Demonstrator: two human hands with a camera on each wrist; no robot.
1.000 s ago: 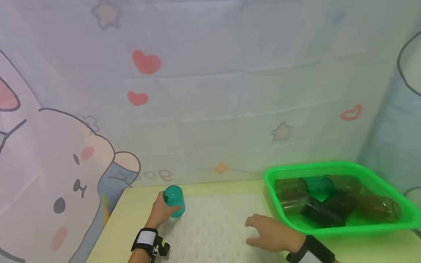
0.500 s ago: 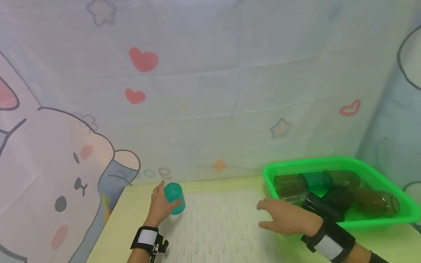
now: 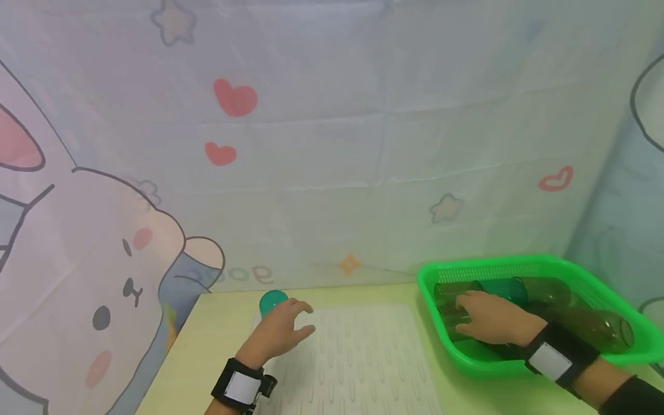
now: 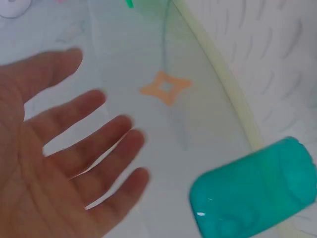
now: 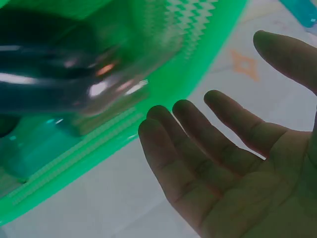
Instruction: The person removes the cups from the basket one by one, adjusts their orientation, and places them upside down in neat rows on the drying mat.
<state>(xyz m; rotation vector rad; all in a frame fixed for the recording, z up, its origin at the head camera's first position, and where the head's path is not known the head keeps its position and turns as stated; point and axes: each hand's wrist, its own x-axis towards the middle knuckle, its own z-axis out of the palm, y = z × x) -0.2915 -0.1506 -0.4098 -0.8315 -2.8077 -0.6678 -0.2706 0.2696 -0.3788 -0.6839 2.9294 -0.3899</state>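
A teal plastic cup (image 3: 272,300) stands base-up at the far left corner of a white ribbed mat (image 3: 363,357), partly hidden by my left hand (image 3: 277,331) in the head view. The left wrist view shows that cup (image 4: 252,191) apart from the spread, bare fingers. Over the left part of a green basket (image 3: 487,264) hovers my right hand (image 3: 498,317), fingers extended and holding nothing. Several see-through cups lie on their sides in the basket: a teal one (image 3: 510,291), a brownish one (image 3: 593,328) and a dark one (image 5: 44,74).
The pale yellow table (image 3: 207,346) backs onto a hanging cloth (image 3: 332,144) printed with hearts, stars and a rabbit. The basket's raised rim borders the mat's right side.
My left hand has let go of the teal cup and drawn off to the right, toward the mat's middle. My right hand has moved right, from above the mat to above the basket.
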